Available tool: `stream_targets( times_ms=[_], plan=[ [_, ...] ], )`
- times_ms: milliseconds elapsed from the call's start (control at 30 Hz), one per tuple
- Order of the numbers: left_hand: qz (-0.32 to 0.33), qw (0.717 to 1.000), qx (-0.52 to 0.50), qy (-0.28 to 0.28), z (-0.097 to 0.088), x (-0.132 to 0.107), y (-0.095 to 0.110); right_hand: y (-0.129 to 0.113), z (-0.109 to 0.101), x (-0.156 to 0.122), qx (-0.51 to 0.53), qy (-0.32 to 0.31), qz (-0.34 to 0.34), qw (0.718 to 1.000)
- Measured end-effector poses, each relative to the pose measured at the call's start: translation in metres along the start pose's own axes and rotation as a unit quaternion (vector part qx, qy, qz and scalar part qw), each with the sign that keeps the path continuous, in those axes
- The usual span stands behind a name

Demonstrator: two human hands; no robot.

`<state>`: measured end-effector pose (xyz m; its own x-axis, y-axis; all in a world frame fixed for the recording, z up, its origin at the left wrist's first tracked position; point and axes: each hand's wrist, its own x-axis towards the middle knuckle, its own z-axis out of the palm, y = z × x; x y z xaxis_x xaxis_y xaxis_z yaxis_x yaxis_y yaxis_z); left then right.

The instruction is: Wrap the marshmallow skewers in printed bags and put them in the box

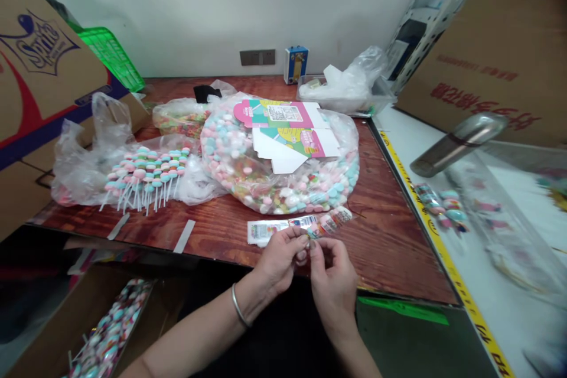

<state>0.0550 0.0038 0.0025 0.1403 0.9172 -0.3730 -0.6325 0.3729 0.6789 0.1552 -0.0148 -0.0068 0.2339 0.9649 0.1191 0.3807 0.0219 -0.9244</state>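
Observation:
My left hand and my right hand meet at the table's front edge, fingers pinched at the near end of a wrapped candy lollipop. Its clear printed wrapper slants up and right, with pastel candies inside. The exact spot under my fingertips is hidden. Just behind my left hand lie flat white printed wrappers. Beyond them sits a big clear bag of pastel candies, topped by an unfolded colourful carton. Unwrapped candy lollipops with white sticks are piled on plastic at the left.
A cardboard box borders the left side. Below the table edge, another box holds many candy lollipops. To the right are a steel flask and wrapped lollipops. A plastic tub and blue device stand by the wall.

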Motion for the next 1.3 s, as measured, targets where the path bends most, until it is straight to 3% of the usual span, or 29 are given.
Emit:
stream_targets(
  times_ms=[100,167,267,300,333,400,467,500,533,667,733,833,1000,1067,1167,1300],
  plan=[
    [-0.030,0.997,-0.059,-0.037,-0.002,0.001,-0.002,0.001,-0.004,0.006,0.107,-0.037,0.086,0.990],
    [-0.036,0.997,-0.053,-0.046,-0.004,0.002,-0.003,0.002,-0.008,0.009,0.147,-0.089,0.104,0.980],
    [0.041,0.991,0.116,-0.045,-0.008,0.002,-0.001,0.004,-0.015,0.014,0.125,-0.131,0.083,0.980],
    [0.103,0.970,0.217,-0.047,-0.010,0.001,0.000,0.004,-0.016,0.015,0.098,-0.124,0.064,0.985],
    [0.171,0.929,0.324,-0.053,-0.013,0.001,0.002,0.003,-0.018,0.016,0.066,-0.111,0.043,0.991],
    [0.283,0.814,0.502,-0.067,-0.017,-0.001,0.004,0.002,-0.019,0.016,0.008,-0.091,0.001,0.996],
    [0.333,0.728,0.596,-0.072,-0.019,-0.004,0.005,0.000,-0.019,0.015,-0.012,-0.087,-0.022,0.996],
    [0.338,0.711,0.613,-0.065,-0.019,-0.005,0.005,-0.001,-0.018,0.015,-0.009,-0.088,-0.025,0.996],
    [0.338,0.710,0.615,-0.052,-0.019,-0.006,0.004,-0.002,-0.017,0.014,0.002,-0.090,-0.024,0.996],
    [0.335,0.762,0.554,0.012,-0.014,-0.007,0.001,-0.002,-0.011,0.010,0.098,-0.111,0.042,0.988],
    [0.352,0.762,0.543,0.034,-0.013,-0.005,0.000,0.000,-0.007,0.009,0.167,-0.132,0.096,0.972],
    [0.380,0.732,0.564,0.037,-0.016,-0.003,0.000,0.001,-0.002,0.008,0.262,-0.142,0.157,0.942],
    [0.415,0.653,0.633,0.012,-0.022,-0.003,0.000,-0.004,0.004,0.009,0.374,-0.112,0.254,0.885],
    [0.416,0.643,0.643,0.007,-0.023,-0.003,0.000,-0.004,0.006,0.011,0.386,-0.116,0.258,0.878],
    [0.391,0.672,0.628,0.009,-0.021,-0.003,0.001,-0.001,0.009,0.011,0.370,-0.120,0.230,0.892],
    [0.326,0.772,0.545,0.041,-0.014,-0.001,0.002,0.007,0.010,0.009,0.331,-0.115,0.187,0.918]
  ],
)
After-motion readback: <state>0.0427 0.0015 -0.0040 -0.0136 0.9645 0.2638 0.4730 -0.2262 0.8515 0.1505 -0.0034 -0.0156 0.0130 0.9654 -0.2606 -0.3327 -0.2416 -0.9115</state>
